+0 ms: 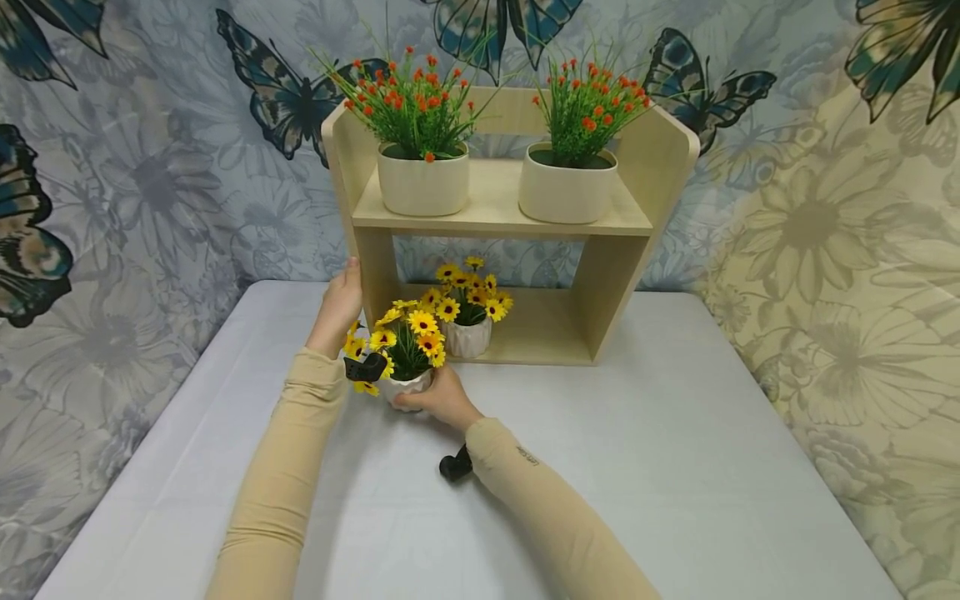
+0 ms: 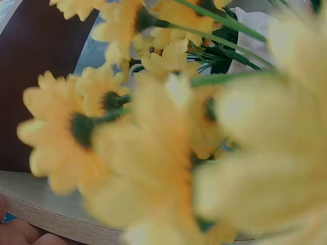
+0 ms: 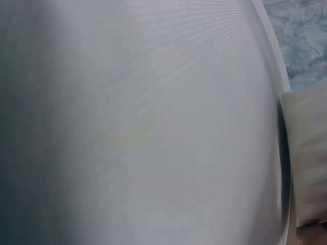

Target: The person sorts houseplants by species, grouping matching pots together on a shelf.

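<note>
Both hands work at the near left corner of the shelf: the right hand [image 1: 442,398] curls its fingers round the small white pot of yellow flowers [image 1: 405,350], gripping it from the near side low on the pot, while the left hand [image 1: 341,304] lies against the shelf's left upright with its fingers wrapped behind the edge, so it holds the wood.

Largest in the scene is the butterfly-and-flower cloth [image 1: 135,192] hanging behind and to both sides. Next comes the desk [image 1: 675,467], covered in pale grey. On its far middle stands the wooden shelf [image 1: 491,212], with one board above and an open bay below.

On the upper board sit two cream pots of red flowers, the left one [image 1: 422,179] and the right one [image 1: 567,187], apart from each other. In the lower bay, towards its left, stands a second pot of yellow flowers [image 1: 467,312].

The held pot is on or just above the desk, I cannot tell which, just near of the shelf's left foot and close beside the pot in the bay. The left wrist view is filled with blurred yellow blooms [image 2: 153,148].
</note>
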{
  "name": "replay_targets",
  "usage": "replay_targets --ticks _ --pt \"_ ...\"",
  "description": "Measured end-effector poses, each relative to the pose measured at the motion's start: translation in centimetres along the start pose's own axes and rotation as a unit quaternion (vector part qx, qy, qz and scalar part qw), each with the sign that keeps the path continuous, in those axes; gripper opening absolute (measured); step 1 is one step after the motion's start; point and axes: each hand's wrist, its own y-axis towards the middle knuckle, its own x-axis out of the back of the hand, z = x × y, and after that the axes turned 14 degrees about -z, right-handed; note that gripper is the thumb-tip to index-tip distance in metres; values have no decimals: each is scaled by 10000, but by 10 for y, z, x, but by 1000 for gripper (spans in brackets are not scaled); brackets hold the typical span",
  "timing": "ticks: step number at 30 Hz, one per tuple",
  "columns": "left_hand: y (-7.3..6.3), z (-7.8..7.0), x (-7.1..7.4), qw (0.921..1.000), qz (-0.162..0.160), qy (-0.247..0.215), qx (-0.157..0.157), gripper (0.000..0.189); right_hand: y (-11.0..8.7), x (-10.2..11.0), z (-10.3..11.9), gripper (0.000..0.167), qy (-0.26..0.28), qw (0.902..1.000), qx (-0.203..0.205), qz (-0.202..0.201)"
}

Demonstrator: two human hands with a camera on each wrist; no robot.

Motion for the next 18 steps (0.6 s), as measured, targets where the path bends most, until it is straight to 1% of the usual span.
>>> replay_targets --ticks 5,11,15,18 --pt "0 -2 1 10000 66 4 -42 78 -2 6 5 78 140 9999 47 -33" --pt "0 -1 2 10000 51 36 -71 78 -3 15 9 78 257 9996 86 -26" --pt "0 1 3 9998 185 -19 -12 81 -6 24 9 82 205 9997 -52 -141" --pt "0 2 3 9998 193 -15 4 80 -9 33 7 86 94 9992 -276 -277"
